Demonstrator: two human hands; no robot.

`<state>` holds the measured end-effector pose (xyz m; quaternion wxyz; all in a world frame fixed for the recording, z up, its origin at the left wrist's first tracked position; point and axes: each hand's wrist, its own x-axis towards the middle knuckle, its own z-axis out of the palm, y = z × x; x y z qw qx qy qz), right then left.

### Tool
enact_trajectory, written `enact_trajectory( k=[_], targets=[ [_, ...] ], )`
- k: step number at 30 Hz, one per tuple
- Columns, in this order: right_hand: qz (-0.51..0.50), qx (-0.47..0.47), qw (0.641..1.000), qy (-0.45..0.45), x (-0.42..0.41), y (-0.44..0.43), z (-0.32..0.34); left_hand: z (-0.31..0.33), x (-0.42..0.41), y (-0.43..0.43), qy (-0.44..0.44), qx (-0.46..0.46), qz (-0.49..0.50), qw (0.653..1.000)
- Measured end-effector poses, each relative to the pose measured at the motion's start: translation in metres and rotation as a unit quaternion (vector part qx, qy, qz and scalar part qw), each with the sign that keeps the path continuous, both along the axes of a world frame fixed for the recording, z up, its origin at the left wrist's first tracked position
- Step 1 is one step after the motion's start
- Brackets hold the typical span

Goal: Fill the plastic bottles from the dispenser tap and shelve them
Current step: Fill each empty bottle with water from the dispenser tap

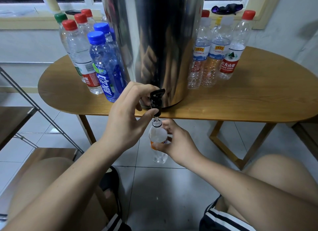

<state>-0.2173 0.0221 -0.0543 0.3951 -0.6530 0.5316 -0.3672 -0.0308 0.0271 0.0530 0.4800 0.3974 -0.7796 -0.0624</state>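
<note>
A tall steel dispenser (154, 41) stands on the wooden table (240, 100), its black tap (156, 100) overhanging the front edge. My left hand (127, 113) grips the tap, fingers over the lever and thumb under the spout. Directly below, my right hand (175, 141) holds a clear uncapped bottle with an orange label (157, 136), its mouth under the spout. A thin stream runs into the neck.
Capped bottles with red, green and blue caps (96, 58) crowd the table left of the dispenser. Three more bottles (220, 50) stand to its right. A metal-framed shelf unit (20, 124) stands at the left. My knees and a black slipper are over the tiled floor.
</note>
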Motion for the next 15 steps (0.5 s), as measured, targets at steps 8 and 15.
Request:
enact_trajectory(
  k=[8, 15],
  targets=[
    [0.0, -0.003, 1.0, -0.003, 0.0005, -0.0007, -0.0023, 0.0002, -0.0004, 0.0007, 0.002, 0.001, 0.001, 1.0],
    [0.002, -0.001, 1.0, 0.001, 0.0006, -0.0005, -0.0017, -0.0001, -0.0006, 0.001, 0.004, 0.001, -0.003, 1.0]
  ],
)
